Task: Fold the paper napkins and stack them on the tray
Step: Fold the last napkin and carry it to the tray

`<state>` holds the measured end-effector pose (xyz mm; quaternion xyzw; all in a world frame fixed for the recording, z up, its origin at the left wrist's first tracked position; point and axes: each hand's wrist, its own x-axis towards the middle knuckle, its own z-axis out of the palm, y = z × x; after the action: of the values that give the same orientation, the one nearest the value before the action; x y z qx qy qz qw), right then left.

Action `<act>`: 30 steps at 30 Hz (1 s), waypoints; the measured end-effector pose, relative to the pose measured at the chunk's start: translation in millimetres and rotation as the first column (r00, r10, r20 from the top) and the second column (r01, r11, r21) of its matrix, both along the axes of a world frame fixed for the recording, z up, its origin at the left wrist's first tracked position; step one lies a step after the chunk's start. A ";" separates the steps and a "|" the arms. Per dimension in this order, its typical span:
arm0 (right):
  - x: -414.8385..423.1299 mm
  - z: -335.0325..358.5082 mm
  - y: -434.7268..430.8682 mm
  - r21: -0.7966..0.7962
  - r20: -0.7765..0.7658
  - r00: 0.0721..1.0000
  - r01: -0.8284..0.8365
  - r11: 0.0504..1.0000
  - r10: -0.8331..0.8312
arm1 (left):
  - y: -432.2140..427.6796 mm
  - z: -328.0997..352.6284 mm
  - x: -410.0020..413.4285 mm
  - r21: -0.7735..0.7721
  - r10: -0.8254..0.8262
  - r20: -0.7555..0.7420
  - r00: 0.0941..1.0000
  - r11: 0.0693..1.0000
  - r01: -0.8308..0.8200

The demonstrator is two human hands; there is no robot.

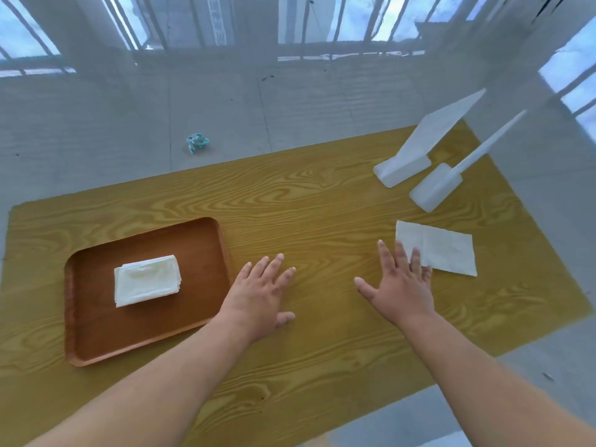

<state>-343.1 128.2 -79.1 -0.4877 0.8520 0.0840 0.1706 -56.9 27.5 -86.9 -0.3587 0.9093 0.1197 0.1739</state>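
Both hands lie palm-down over the wooden table (322,201), fingers spread wide and gripping nothing. The left hand (263,295) sits just right of the brown tray (96,333), its fingers on bare tabletop. The right hand (401,285) reaches toward a flat, unfolded napkin (448,248) at the right side of the table; its fingertips (416,253) overlap the napkin's near-left edge, seemingly touching it. A stack of folded napkins (146,280) rests in the middle of the tray.

One tray (96,343), one napkin stack (146,280), one loose napkin (448,250), two stands (403,169).
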 end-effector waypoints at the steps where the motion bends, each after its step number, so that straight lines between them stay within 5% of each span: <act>1: -4.9 -1.2 -0.1 0.015 0.005 1.000 0.012 1.000 -0.012 | 0.9 -1.2 -8.0 0.003 0.002 0.007 1.000 1.000 -0.002; 7: 5.8 3.8 -4.4 0.111 0.092 0.994 -0.063 0.992 0.053 | 4.8 -3.5 -40.3 0.027 0.063 -0.042 0.997 0.998 -0.062; 13: 77.1 14.0 -16.9 -0.236 0.313 0.862 -0.337 0.912 0.399 | 4.5 -2.1 -42.8 -0.039 -0.065 -0.091 0.994 0.997 0.061; 19: 78.9 5.1 -19.1 -0.238 0.262 0.865 -0.372 0.897 0.428 | 4.6 0.9 -15.8 -0.019 -0.036 -0.075 0.997 0.999 0.035; 25: 71.5 -3.7 -36.1 -0.156 0.248 0.864 -0.410 0.899 0.438 | 9.3 9.1 -3.4 -0.001 0.011 -0.239 0.971 1.000 -0.012; 30: 84.0 4.4 -38.0 -0.249 0.186 0.847 -0.450 0.857 0.499 | 9.1 6.5 11.2 0.062 -0.006 -0.144 0.990 0.998 0.015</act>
<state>-259.1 90.2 -74.7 -0.7048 0.6806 -0.0210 0.1990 -45.7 36.6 -80.4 -0.3388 0.9171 0.1728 0.1196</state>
